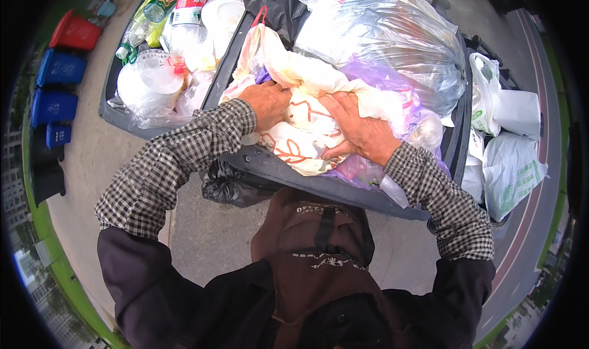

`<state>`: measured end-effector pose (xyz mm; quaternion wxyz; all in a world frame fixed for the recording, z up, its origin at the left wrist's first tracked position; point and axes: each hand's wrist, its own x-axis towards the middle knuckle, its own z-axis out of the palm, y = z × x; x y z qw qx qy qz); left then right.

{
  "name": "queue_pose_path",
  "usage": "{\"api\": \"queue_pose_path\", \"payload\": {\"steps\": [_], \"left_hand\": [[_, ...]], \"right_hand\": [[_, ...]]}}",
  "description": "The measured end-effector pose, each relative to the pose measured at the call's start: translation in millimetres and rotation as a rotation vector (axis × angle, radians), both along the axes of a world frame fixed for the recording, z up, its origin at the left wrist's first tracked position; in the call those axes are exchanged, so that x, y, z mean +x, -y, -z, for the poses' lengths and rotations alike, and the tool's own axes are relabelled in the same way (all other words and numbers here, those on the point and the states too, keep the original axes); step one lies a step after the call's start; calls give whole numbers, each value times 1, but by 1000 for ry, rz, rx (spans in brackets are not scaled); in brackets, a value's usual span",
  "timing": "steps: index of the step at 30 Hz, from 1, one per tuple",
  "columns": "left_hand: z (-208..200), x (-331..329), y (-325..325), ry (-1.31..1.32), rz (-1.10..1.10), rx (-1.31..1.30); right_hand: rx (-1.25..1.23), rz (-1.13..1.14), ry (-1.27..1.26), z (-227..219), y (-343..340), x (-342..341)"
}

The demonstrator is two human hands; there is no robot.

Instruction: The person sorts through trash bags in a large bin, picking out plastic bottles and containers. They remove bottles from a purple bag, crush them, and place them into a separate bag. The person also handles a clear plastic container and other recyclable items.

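A cream-white plastic bag [304, 123] with reddish-brown line drawings lies on top of the rubbish in a dark grey wheeled bin [276, 171] in front of me. My left hand [268, 103] is closed on the bag's left side, its fingertips hidden in the folds. On the other side, my right hand [362, 128] grips the bag, thumb apart from the fingers and pressing into the plastic. Purple plastic bags [392, 85] lie beneath and to the right of it. Behind sits a large, full, translucent bag [386, 42].
At left, another bin holds plastic bottles [190, 2] and a clear bag with white containers [147, 85]. White bags [512, 171] hang at right. A black bag [230, 183] lies below the bin's edge. Blue bins [54, 106] and a red bin [75, 31] stand far left.
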<state>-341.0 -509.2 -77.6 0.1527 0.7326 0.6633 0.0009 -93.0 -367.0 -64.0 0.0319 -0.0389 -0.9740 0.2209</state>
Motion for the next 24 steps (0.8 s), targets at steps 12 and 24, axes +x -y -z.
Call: {"api": "queue_pose_path", "payload": {"steps": [12,24], "left_hand": [[25,12,-6,-155,-175,-236],[40,-13,-1,-198,77,-47]], "right_hand": [[-156,27,-192,24,5,-3],[78,58,-347,49,7,-6]]}}
